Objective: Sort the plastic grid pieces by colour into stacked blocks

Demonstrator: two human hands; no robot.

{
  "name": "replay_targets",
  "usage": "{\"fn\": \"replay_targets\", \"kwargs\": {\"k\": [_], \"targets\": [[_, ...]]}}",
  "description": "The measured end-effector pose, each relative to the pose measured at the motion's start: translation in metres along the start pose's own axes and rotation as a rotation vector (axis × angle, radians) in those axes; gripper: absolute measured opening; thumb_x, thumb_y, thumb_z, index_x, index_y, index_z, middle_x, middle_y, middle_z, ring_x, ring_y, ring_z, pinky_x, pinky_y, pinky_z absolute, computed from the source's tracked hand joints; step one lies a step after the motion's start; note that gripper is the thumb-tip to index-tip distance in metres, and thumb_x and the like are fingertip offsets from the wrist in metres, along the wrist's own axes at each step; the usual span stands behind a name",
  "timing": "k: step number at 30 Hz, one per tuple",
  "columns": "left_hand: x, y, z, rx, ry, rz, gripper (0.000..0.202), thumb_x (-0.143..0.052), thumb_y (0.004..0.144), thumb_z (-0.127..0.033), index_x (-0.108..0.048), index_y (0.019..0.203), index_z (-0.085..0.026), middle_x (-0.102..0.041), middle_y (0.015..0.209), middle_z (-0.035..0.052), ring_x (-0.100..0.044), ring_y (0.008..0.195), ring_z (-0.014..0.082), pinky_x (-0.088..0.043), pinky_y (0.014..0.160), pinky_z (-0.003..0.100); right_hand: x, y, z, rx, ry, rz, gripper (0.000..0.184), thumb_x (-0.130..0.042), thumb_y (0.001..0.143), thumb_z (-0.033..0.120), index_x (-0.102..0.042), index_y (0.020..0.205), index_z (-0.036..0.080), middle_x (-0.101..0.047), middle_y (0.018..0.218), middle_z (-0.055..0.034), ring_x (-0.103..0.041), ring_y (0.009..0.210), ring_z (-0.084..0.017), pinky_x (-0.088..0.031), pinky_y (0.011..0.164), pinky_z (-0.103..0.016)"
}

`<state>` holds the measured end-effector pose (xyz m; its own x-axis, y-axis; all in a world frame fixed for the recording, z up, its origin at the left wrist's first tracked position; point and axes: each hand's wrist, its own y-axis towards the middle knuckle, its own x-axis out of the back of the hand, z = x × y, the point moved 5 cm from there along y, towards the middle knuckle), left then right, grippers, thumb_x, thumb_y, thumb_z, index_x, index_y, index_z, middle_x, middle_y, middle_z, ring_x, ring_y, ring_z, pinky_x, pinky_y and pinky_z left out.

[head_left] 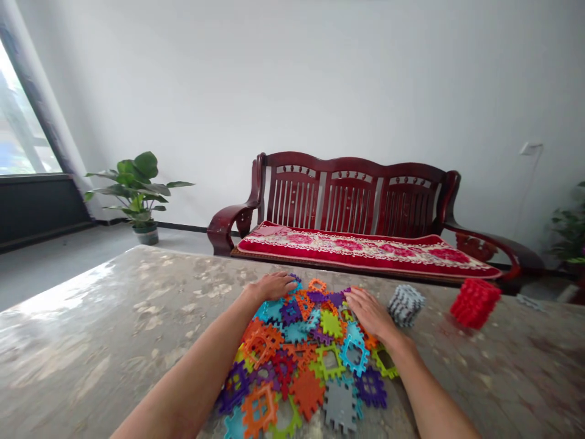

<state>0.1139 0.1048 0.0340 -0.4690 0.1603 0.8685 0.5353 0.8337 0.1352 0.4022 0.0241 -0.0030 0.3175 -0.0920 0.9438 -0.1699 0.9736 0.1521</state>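
Observation:
A loose pile of colourful plastic interlocking building tiles (307,391) with notched edges lies on the table in front of me. My left hand (273,286) rests at the pile's far left edge, fingers stretched out over blue and purple tiles. On the far right side, my right hand (368,310) lies with fingers extended against purple and green tiles. Neither hand grips a tile. Just right of my right hand stands a stack of grey tiles (406,305). Farther right is a stack of red tiles (475,303).
The table (114,341) has a patterned, shiny cover. A single grey tile (530,302) lies beyond the red stack. Behind the table stands a dark red wooden bench (350,164) with a floral red cushion (365,247). A potted plant (141,183) is at the left.

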Motion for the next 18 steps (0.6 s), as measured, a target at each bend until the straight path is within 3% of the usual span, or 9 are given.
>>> {"fn": "replay_targets", "kwargs": {"k": [5,10,14,18], "targets": [[0.019,-0.034,0.003,0.038,0.025,0.124,0.046,-0.042,0.089,-0.057,-0.070,0.112,-0.028,-0.068,0.127,0.0017,-0.052,0.129,0.0235,-0.032,0.112,0.032,-0.005,-0.001,-0.008,-0.025,0.076,0.023,0.057,-0.026,0.098,0.052,-0.052,0.140,0.024,-0.045,0.150,-0.0045,-0.032,0.144,-0.021,-0.019,0.121,-0.044],[0.041,-0.095,0.010,0.208,0.042,0.032,0.064,-0.028,0.093,-0.058,-0.046,0.144,-0.024,-0.040,0.156,0.0043,-0.027,0.147,0.0248,-0.019,0.119,0.039,0.008,-0.015,-0.012,-0.175,0.367,0.075,0.072,-0.028,0.093,0.064,-0.040,0.148,0.019,-0.033,0.157,-0.0069,-0.025,0.147,-0.026,-0.022,0.120,-0.046],[0.033,-0.142,0.007,0.286,0.086,-0.040,0.069,-0.023,0.093,-0.063,-0.034,0.151,-0.029,-0.026,0.162,0.0063,-0.017,0.150,0.0274,-0.012,0.120,0.048,0.009,-0.032,-0.003,-0.123,0.402,0.035,0.072,-0.029,0.092,0.064,-0.042,0.147,0.019,-0.035,0.156,-0.0079,-0.028,0.146,-0.024,-0.022,0.120,-0.045],[0.009,-0.157,-0.007,0.350,0.069,-0.048,0.070,-0.024,0.091,-0.065,-0.034,0.151,-0.030,-0.023,0.163,0.0087,-0.015,0.150,0.0297,-0.013,0.119,0.052,-0.002,-0.042,0.007,-0.113,0.188,-0.059,0.063,-0.032,0.093,0.057,-0.049,0.142,0.022,-0.040,0.154,-0.0070,-0.031,0.144,-0.026,-0.023,0.119,-0.050]]}}
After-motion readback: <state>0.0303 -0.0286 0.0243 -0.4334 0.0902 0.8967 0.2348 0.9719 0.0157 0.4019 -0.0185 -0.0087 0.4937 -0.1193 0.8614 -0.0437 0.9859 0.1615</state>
